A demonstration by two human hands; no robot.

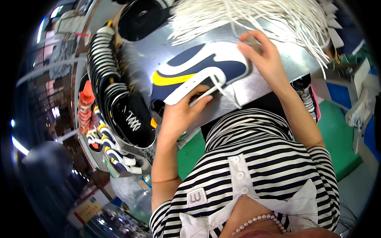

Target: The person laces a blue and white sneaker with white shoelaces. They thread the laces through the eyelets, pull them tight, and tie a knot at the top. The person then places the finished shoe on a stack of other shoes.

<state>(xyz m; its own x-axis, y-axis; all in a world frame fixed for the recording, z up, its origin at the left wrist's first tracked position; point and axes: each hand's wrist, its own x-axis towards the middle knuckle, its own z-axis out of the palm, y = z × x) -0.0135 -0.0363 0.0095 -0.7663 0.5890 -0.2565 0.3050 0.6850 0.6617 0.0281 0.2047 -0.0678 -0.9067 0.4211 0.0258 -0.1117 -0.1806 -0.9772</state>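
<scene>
Navy, white and yellow, a shoe upper (194,65) lies at twelve o'clock on the metal table (295,61). At its seven o'clock, the left hand (180,115) grips its white lacing strip (184,89); at three, the right hand (266,59) curves thumb and forefinger close together, any hold unclear. White laces (246,16) heap at one o'clock.

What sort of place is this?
Probably a shoe workshop or factory: there's a navy, white and yellow shoe upper, a heap of white lace-like cords, and a long row of black shoe pieces.
</scene>
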